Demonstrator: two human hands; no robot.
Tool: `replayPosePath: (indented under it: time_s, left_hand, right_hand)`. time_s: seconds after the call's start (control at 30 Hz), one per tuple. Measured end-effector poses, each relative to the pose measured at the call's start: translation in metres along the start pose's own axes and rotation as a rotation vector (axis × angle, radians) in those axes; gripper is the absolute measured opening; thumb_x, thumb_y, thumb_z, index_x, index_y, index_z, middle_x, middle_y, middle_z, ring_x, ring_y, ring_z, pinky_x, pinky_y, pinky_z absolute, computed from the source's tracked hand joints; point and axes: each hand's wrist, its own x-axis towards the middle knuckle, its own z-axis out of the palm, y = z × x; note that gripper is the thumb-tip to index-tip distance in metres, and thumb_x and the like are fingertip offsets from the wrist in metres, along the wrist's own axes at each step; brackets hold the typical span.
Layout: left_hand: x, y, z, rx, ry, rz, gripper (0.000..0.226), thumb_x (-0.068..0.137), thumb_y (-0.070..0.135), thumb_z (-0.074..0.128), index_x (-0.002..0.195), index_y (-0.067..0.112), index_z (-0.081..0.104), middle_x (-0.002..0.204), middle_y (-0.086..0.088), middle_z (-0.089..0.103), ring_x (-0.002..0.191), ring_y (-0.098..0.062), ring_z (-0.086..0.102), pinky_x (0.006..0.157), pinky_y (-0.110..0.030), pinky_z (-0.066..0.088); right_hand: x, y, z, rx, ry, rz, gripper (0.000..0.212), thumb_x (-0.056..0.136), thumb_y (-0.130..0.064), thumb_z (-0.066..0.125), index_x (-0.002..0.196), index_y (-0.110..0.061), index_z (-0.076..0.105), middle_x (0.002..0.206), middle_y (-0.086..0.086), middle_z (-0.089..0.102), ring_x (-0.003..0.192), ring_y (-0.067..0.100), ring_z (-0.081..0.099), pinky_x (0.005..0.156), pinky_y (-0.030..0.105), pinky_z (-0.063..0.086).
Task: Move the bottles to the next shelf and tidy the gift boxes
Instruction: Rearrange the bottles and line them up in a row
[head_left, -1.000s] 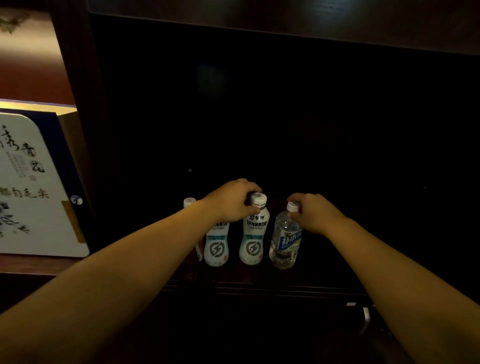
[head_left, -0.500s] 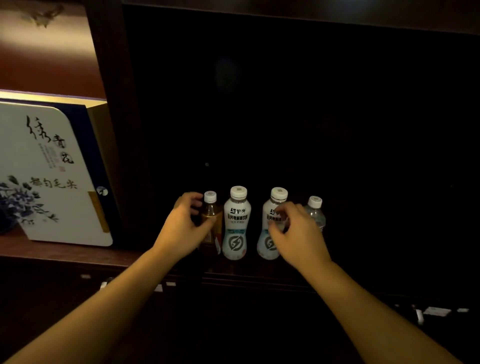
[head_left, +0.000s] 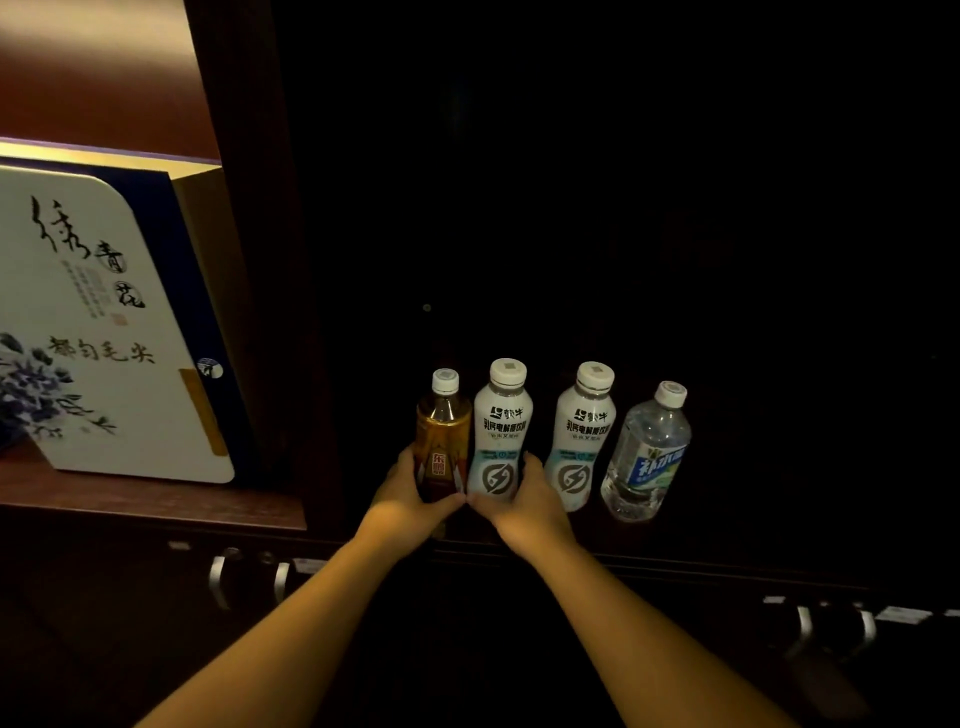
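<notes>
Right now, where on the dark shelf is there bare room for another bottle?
Right of the clear water bottle the shelf looks bare, though dim. Left is crowded: tea bottle and white bottle touch, each gripped by a hand.

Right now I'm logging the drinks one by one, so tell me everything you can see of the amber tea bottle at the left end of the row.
The amber tea bottle is a slim clear plastic bottle of brown liquid with a white screw cap and a gold and red label. It stands upright on the dark shelf, leftmost of four bottles, close beside a white bottle. The left hand wraps its lower part.
</notes>
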Motion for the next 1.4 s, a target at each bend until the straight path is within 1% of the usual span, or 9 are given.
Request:
replayPosePath:
  time_s: [0.13, 0.3, 0.63, 0.87, 1.0, 1.13, 1.23, 1.3, 1.4]
  left_hand:
    - [0.002, 0.0, 0.003, -0.012, 0.016, -0.011, 0.086, 0.072, 0.048, 0.082, 0.142, 0.039, 0.033, 0.137, 0.011, 0.051, 0.126, -0.015, 0.05, 0.071, -0.011, 0.036]
    - [-0.001, -0.003, 0.003, -0.025, 0.025, 0.011, 0.082, 0.073, 0.046, 0.082, 0.141, 0.039, 0.036, 0.138, 0.011, 0.052, 0.127, -0.011, 0.048, 0.088, -0.022, 0.037]
    - [-0.019, -0.003, 0.006, 0.004, 0.076, 0.09, 0.079, 0.075, 0.047, 0.081, 0.141, 0.033, 0.04, 0.134, 0.01, 0.054, 0.125, -0.01, 0.051, 0.097, -0.027, 0.042]
    - [-0.026, -0.001, 0.005, 0.019, 0.076, 0.119, 0.079, 0.078, 0.046, 0.079, 0.144, 0.033, 0.037, 0.137, 0.007, 0.054, 0.127, -0.012, 0.051, 0.103, -0.035, 0.045]
    - [-0.03, 0.0, 0.004, 0.02, 0.067, 0.137, 0.085, 0.078, 0.046, 0.078, 0.148, 0.032, 0.031, 0.141, 0.007, 0.051, 0.129, -0.012, 0.049, 0.1, -0.029, 0.042]
    - [-0.048, 0.005, 0.003, 0.007, 0.159, 0.102, 0.091, 0.078, 0.046, 0.079, 0.15, 0.029, 0.027, 0.145, 0.002, 0.041, 0.133, -0.016, 0.043, 0.104, -0.035, 0.041]
    - [-0.073, 0.015, 0.006, 0.011, 0.301, 0.227, 0.073, 0.079, 0.047, 0.075, 0.14, 0.035, 0.037, 0.131, 0.018, 0.041, 0.128, -0.006, 0.042, 0.1, -0.031, 0.042]
    - [-0.088, 0.027, 0.008, 0.037, 0.331, 0.378, 0.058, 0.08, 0.043, 0.073, 0.129, 0.038, 0.043, 0.12, 0.026, 0.042, 0.119, 0.001, 0.046, 0.092, -0.019, 0.042]
    - [-0.102, 0.047, 0.018, 0.12, 0.227, 0.567, 0.036, 0.082, 0.038, 0.07, 0.112, 0.038, 0.05, 0.11, 0.028, 0.046, 0.106, -0.001, 0.054, 0.081, -0.012, 0.045]
  right_hand:
    - [0.005, -0.004, 0.012, -0.041, 0.08, 0.011, 0.053, 0.073, -0.043, 0.084, 0.11, -0.031, 0.048, 0.094, -0.016, 0.064, 0.087, 0.008, 0.064, 0.061, 0.021, 0.044]
    - [0.005, 0.001, 0.011, -0.046, 0.098, -0.007, 0.044, 0.075, -0.041, 0.081, 0.104, -0.036, 0.048, 0.086, -0.021, 0.061, 0.073, -0.01, 0.052, 0.056, 0.014, 0.037]
    - [-0.004, 0.012, 0.008, -0.036, 0.101, -0.037, 0.044, 0.073, -0.045, 0.08, 0.107, -0.037, 0.052, 0.093, -0.018, 0.066, 0.082, -0.005, 0.06, 0.06, 0.015, 0.042]
    - [-0.007, 0.014, 0.008, -0.016, 0.105, -0.068, 0.048, 0.074, -0.045, 0.081, 0.111, -0.036, 0.052, 0.096, -0.017, 0.066, 0.086, 0.002, 0.062, 0.065, 0.019, 0.045]
    - [-0.008, 0.018, 0.004, 0.037, 0.056, -0.078, 0.054, 0.072, -0.043, 0.083, 0.116, -0.039, 0.051, 0.096, -0.02, 0.066, 0.095, 0.002, 0.065, 0.067, 0.014, 0.044]
    - [-0.01, 0.028, -0.009, 0.059, 0.017, -0.079, 0.085, 0.075, -0.042, 0.084, 0.146, -0.026, 0.04, 0.13, -0.011, 0.06, 0.122, 0.012, 0.057, 0.094, 0.026, 0.047]
    - [-0.014, 0.037, -0.029, -0.004, 0.074, -0.1, 0.067, 0.079, -0.046, 0.079, 0.137, -0.027, 0.051, 0.133, -0.005, 0.06, 0.122, 0.011, 0.056, 0.09, 0.021, 0.044]
    - [-0.019, 0.042, -0.046, -0.01, 0.114, -0.128, 0.048, 0.081, -0.049, 0.076, 0.122, -0.031, 0.059, 0.117, -0.011, 0.067, 0.108, 0.004, 0.062, 0.081, 0.015, 0.046]
    - [-0.026, 0.049, -0.07, -0.012, 0.177, -0.137, 0.023, 0.083, -0.046, 0.074, 0.099, -0.032, 0.064, 0.092, -0.015, 0.07, 0.085, -0.002, 0.065, 0.076, 0.023, 0.056]
